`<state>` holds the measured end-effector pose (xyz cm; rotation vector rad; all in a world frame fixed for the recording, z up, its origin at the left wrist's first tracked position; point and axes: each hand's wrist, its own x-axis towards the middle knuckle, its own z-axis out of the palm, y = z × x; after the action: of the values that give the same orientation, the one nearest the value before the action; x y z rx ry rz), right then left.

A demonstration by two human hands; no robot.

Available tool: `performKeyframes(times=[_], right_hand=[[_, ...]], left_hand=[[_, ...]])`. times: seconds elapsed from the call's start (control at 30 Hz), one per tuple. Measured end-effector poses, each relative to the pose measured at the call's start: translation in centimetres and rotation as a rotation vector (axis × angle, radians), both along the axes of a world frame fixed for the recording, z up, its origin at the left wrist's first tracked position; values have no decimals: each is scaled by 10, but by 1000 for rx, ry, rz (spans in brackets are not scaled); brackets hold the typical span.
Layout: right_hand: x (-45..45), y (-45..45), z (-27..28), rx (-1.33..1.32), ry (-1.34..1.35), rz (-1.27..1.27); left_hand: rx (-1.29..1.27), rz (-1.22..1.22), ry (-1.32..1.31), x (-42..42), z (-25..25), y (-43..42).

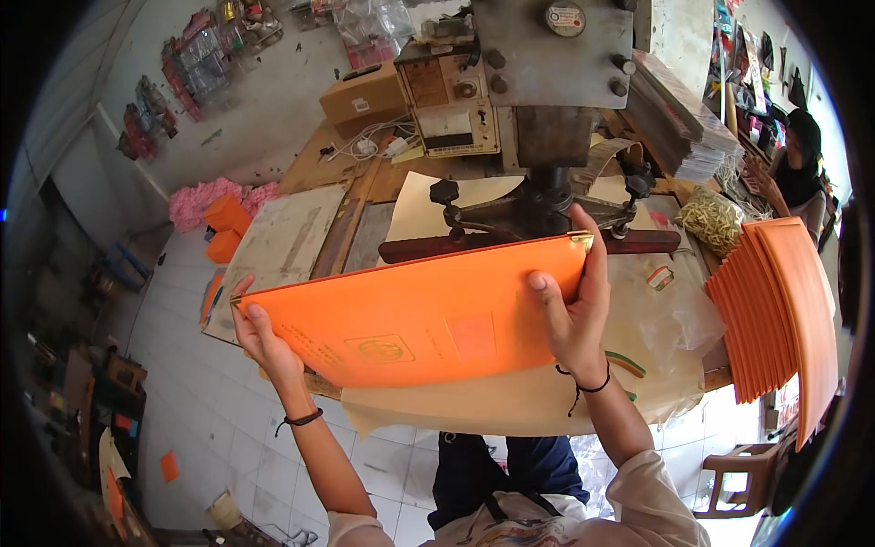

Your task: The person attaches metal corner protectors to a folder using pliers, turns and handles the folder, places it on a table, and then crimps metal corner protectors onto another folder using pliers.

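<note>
An orange document folder [419, 314] is spanning both hands before the press [547, 205], its long axis running left to right; the left hand [276, 356] and right hand [583, 324] are gripping opposite ends, equally near. Its emblem [380, 348] and lettering [319, 345] are appearing too small for reading.

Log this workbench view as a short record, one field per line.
held: orange folder with gold-coloured corner pieces
left hand: grips the folder's left end, thumb on the orange face
right hand: grips its right end, thumb on the same face
behind folder: press
right side: fanned stack of orange covers; bag of small yellowish pieces
back of bench: cardboard box
far right: another person
</note>
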<state>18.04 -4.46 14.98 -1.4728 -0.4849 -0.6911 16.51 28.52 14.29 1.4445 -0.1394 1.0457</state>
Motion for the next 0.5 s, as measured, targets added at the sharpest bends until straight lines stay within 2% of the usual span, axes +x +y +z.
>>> performKeyframes(times=[0.17, 0.23, 0.37, 0.47, 0.5], right_hand=[[3, 5, -9, 54, -110, 14], [1, 0, -13, 21, -53, 1], [-1, 0, -11, 4, -16, -59], [1, -3, -12, -56, -122, -54], [5, -1, -14, 32, -135, 2]], left_hand=[[-48, -31, -34, -5, 0, 0], [-83, -44, -22, -6, -7, 7], [19, 3, 2, 0, -15, 16], [67, 6, 3, -3, -14, 8], [90, 26, 7, -4, -16, 10]])
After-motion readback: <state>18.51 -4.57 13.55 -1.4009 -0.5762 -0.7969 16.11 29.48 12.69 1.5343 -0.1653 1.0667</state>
